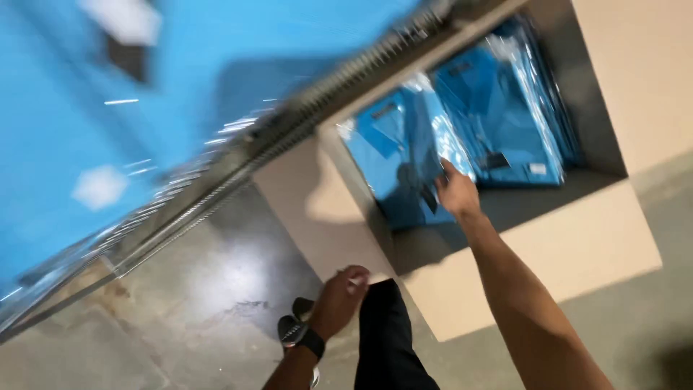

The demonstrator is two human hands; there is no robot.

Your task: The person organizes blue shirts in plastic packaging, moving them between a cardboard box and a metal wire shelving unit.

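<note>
Cardboard forms the large open box (577,238), its walls plain, tan and matte, standing on a grey concrete floor (180,318) that shines in patches; inside lie two rows of folded blue shirts (498,115), each flat, rectangular and sealed in a glossy clear bag. Right hand (456,192) reaches into the box, fingers spread on the nearer bagged shirt (404,166); left hand (341,296), a dark watch (297,334) at its wrist, hangs loosely curled outside the box, holding nothing I can make out.
</note>
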